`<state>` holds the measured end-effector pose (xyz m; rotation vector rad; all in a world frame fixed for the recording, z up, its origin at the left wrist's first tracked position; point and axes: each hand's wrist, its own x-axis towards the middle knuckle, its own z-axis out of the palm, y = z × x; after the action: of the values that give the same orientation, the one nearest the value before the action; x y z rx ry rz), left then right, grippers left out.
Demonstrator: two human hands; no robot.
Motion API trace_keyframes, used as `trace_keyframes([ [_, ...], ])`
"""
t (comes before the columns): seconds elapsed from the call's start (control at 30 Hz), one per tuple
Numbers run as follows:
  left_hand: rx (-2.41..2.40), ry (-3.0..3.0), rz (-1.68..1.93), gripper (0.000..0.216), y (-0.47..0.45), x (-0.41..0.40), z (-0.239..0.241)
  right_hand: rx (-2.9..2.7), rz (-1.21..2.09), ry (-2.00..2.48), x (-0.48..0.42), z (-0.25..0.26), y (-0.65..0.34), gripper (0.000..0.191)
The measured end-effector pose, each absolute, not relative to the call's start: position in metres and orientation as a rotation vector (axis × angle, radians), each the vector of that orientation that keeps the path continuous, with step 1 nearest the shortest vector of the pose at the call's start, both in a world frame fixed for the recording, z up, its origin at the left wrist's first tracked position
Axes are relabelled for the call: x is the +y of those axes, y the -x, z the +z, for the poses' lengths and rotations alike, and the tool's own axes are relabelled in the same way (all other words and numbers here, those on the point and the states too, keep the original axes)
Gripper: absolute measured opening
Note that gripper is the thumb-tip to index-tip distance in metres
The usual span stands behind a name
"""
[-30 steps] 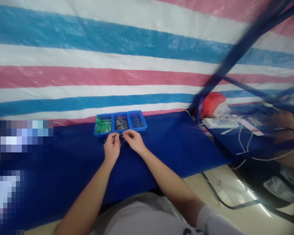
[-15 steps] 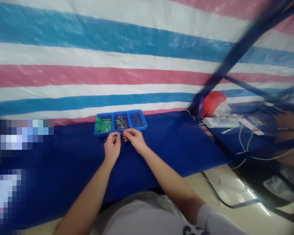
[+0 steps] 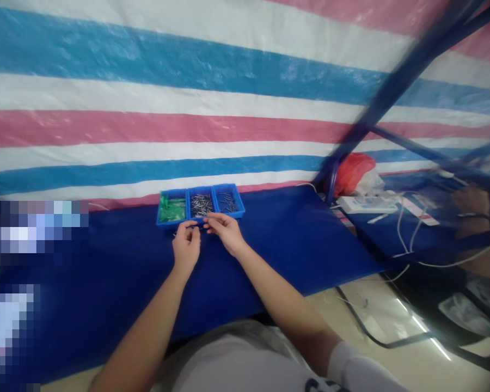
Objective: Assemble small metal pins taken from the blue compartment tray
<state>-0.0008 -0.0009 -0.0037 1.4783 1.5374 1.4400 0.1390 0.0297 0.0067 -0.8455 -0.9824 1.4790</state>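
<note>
Three small blue bins stand side by side at the far edge of a blue-covered table. The left bin holds green plastic pieces, the middle bin holds shiny metal pins, and the right bin holds darker pins. My left hand is closed in a pinch just in front of the bins, on something too small to make out. My right hand is beside it with fingertips pinched at the middle bin's front edge, apparently on a thin metal pin.
A striped tarp hangs behind the table. To the right are a red plastic bag, a white power strip with cables, and a dark blue metal frame. Another person's arm shows at the far right.
My right hand has shifted slightly forward towards the middle bin. My left hand has stayed in place, still pinched.
</note>
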Motion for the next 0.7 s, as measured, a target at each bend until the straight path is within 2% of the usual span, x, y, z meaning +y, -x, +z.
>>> trace_keyframes([
  [0.07,1.545,-1.467,1.446,0.021,0.001,-0.001,-0.004,-1.022,1.497,0.801,0.029,0.007,-0.139,0.051],
  [0.13,1.558,-1.461,1.447,0.022,0.001,-0.001,-0.005,-1.104,1.469,0.820,0.028,0.006,-0.139,0.053],
  [0.27,1.564,-1.474,1.444,0.022,0.002,-0.001,-0.006,-1.428,1.136,1.017,0.026,0.004,-0.141,0.022],
  [0.33,1.564,-1.483,1.448,0.022,0.002,0.000,-0.006,-1.612,0.933,1.098,0.026,0.005,-0.143,0.017],
  [0.53,1.560,-1.497,1.453,0.021,0.003,0.001,-0.009,-2.040,0.659,0.989,0.027,-0.001,-0.143,0.032],
  [0.7,1.554,-1.502,1.462,0.020,0.002,0.001,-0.010,-2.142,0.611,0.999,0.030,-0.008,-0.143,0.033],
])
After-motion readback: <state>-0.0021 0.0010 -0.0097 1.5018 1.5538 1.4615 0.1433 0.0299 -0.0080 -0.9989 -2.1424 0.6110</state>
